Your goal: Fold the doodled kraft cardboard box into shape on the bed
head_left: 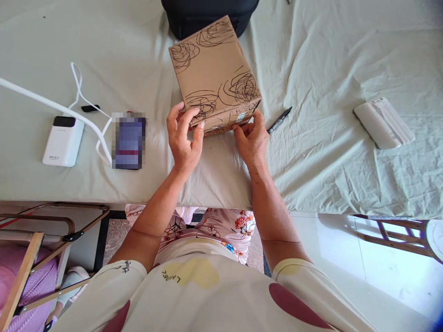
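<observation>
Steadying the cardboard box [212,69], upper centre of frame: we pinch its lower-left corner with the left hand [184,140], its lower-right with the right hand [254,142], some fingers hidden. Our judgement: even, light pressure, knuckles clear of the black marker [281,120].

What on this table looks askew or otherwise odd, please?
The cardboard box, touched by the left hand and right hand, is turned askew to the table edge, and tangled dark scribbles near its corners look hand-drawn. I see no spill.
</observation>
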A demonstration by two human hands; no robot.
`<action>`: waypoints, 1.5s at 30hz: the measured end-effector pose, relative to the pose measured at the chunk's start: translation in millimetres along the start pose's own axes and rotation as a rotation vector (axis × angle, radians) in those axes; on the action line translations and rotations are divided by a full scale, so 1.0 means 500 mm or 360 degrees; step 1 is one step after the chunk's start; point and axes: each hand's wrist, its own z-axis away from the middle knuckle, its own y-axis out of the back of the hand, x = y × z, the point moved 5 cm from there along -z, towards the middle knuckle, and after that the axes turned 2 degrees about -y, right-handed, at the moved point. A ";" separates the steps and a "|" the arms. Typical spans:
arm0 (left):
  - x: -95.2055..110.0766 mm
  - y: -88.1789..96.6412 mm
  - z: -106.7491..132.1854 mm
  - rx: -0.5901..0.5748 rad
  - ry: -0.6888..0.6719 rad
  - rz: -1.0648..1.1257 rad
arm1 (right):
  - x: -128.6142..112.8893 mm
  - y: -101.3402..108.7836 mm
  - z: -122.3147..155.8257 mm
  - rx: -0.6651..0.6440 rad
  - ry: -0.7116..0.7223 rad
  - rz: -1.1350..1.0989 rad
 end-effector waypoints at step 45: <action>-0.009 0.011 -0.007 0.0090 -0.0099 -0.0157 | -0.036 0.015 0.009 0.0247 0.0197 -0.0241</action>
